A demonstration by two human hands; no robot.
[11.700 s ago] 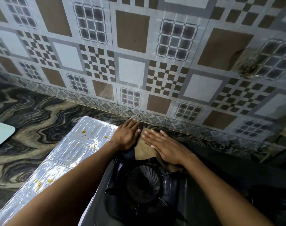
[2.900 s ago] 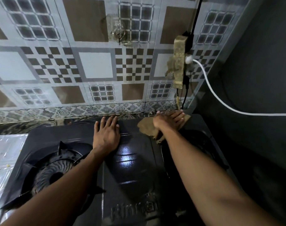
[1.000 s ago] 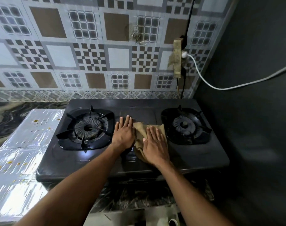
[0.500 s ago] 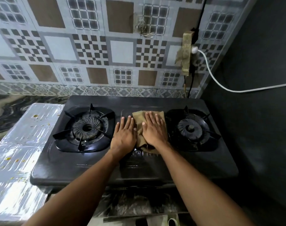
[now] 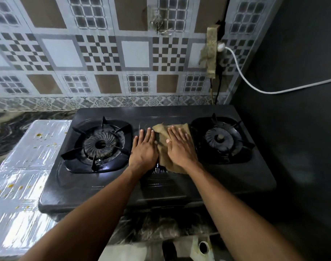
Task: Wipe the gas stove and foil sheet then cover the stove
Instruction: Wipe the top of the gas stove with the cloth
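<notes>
A black two-burner gas stove point(image 5: 227, 181) stands against the tiled wall. A brown cloth point(image 5: 162, 131) lies on its middle strip between the left burner point(image 5: 99, 145) and the right burner point(image 5: 218, 137). My right hand point(image 5: 180, 147) presses flat on the cloth, fingers spread toward the wall. My left hand point(image 5: 145, 148) lies flat on the bare stove top just left of the cloth, touching its edge. A shiny foil sheet point(image 5: 23, 178) with yellow food specks covers the counter left of the stove.
A patterned tile wall point(image 5: 104, 53) rises behind the stove. A power strip point(image 5: 211, 51) hangs on it at the right, with a white cable point(image 5: 255, 85) running across a dark wall point(image 5: 302, 91). Marbled counter point(image 5: 8, 127) shows at the far left.
Over the last second my right hand has slid the cloth away from me along the middle strip, toward the wall. My left hand has moved up beside it.
</notes>
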